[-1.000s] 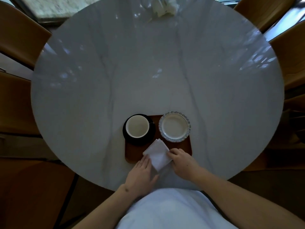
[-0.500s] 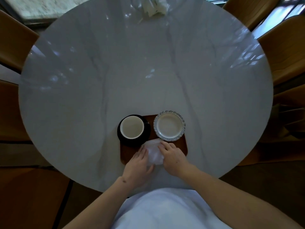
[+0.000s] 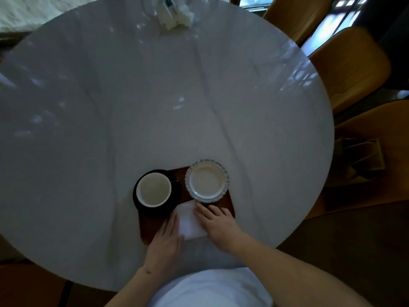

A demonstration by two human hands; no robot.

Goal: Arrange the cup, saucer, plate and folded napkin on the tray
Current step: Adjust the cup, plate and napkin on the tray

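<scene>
A: From the head view, what was hidden?

B: The tray [image 3: 147,227] was mostly covered; only dark wood showed. The napkin [image 3: 188,220], white and flat, lay at its 6 o'clock between two open, flat hands: left hand [image 3: 164,244], right hand [image 3: 218,222].

A: And shapes?

B: A white cup [image 3: 153,189] sat on a black saucer [image 3: 173,202] at 10 o'clock; a scalloped plate [image 3: 207,180] at 2. The table [image 3: 155,96] was round marble, with blurred white clutter [image 3: 174,13] at its 12.
</scene>
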